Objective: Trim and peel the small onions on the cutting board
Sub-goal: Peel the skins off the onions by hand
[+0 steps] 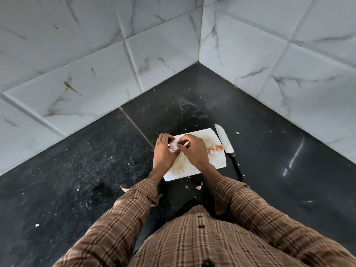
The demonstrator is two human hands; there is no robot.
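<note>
Here I am mid-peel, the small onion held over the cutting board at its ten o'clock corner, my left hand gripping it while my right hand pinches skin that I judge needs pulling away next, with trimmings and the knife at three o'clock and open counter beyond.

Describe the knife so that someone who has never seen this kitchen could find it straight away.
Start at the white cutting board on the black counter, near the corner of the tiled walls. The knife lies on the counter along the board's right edge, tip pointing away from the person. It is the only metal thing there: a broad silver blade with a black handle, in neither hand.
</note>
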